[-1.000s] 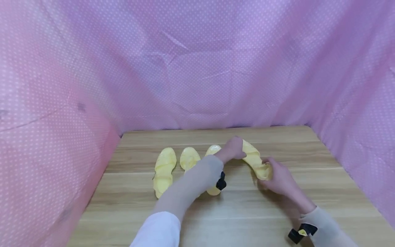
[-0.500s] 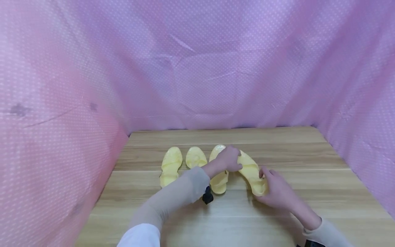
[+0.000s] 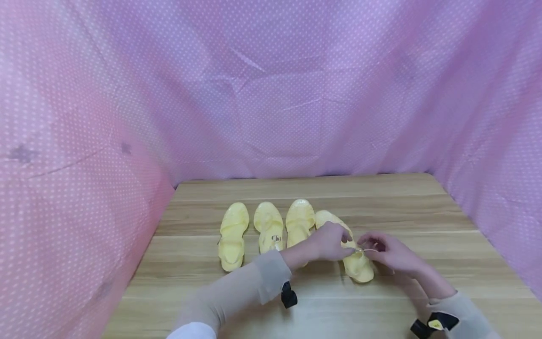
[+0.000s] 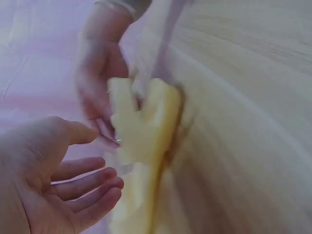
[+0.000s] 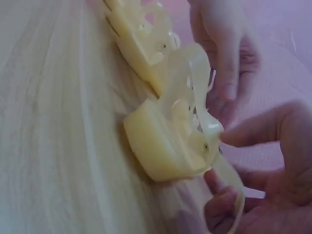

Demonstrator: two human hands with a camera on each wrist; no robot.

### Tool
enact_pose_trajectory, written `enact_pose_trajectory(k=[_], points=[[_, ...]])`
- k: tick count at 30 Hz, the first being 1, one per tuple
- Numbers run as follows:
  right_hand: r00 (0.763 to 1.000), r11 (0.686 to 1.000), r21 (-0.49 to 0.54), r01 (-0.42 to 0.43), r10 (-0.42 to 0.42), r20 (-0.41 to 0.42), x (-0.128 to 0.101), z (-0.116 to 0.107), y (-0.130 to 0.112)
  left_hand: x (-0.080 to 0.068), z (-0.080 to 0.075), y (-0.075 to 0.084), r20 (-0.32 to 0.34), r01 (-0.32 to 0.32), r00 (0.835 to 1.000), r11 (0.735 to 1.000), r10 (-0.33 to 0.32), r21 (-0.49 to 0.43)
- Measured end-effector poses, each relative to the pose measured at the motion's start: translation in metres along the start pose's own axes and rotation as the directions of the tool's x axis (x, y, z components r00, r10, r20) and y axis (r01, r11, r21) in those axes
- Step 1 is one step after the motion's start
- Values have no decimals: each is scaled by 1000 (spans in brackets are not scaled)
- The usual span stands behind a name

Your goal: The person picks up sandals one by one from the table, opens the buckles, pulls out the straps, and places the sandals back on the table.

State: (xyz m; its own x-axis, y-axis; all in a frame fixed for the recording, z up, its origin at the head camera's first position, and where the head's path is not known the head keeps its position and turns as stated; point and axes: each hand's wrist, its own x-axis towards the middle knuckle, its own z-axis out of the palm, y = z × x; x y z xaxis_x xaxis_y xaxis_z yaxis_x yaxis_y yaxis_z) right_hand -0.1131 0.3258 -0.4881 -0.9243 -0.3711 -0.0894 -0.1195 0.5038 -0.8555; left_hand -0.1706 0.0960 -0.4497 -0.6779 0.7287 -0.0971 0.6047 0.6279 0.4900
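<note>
Four yellow sandals lie side by side on the wooden table. Both hands work at the rightmost sandal, whose toe points away. My right hand pinches its loose ankle strap between thumb and fingers near the heel. My left hand reaches in from the left, and its fingers are fairly straight beside the strap. In the left wrist view the left hand lies relaxed with nothing in the palm, next to the sandal. The other three sandals lie untouched.
Pink dotted cloth walls in the table at the back and on both sides. Bare wood shows in front of the sandals and to their right. Black wrist mounts sit on both sleeves.
The rightmost sandal has been set down flat beside the others. My left hand slid from its toe back to the strap, and my right hand shifted from the heel to the strap.
</note>
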Motion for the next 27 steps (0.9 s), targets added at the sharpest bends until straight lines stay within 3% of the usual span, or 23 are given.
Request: enact_pose_trajectory(k=[4,9,19,24,27], points=[[999,999,37,-29,31,-41,6,-4,12,0,13,-1,15,34,999,996,-33,-81],[995,998,44,53,-49,-92,4,-6,24,5,24,-3,-25,51,998,983,-56,-175],[964,983,-39,179,-183,-193,0,-1,29,12,39,-3,-50,155,981,911,-188,-381],[958,974,17,225,-218,-185,3,1,34,13,39,-4,-19,189,974,863,-224,-469],[957,963,76,260,-247,-149,1,-2,39,15,38,-4,-7,185,977,871,-211,-455]])
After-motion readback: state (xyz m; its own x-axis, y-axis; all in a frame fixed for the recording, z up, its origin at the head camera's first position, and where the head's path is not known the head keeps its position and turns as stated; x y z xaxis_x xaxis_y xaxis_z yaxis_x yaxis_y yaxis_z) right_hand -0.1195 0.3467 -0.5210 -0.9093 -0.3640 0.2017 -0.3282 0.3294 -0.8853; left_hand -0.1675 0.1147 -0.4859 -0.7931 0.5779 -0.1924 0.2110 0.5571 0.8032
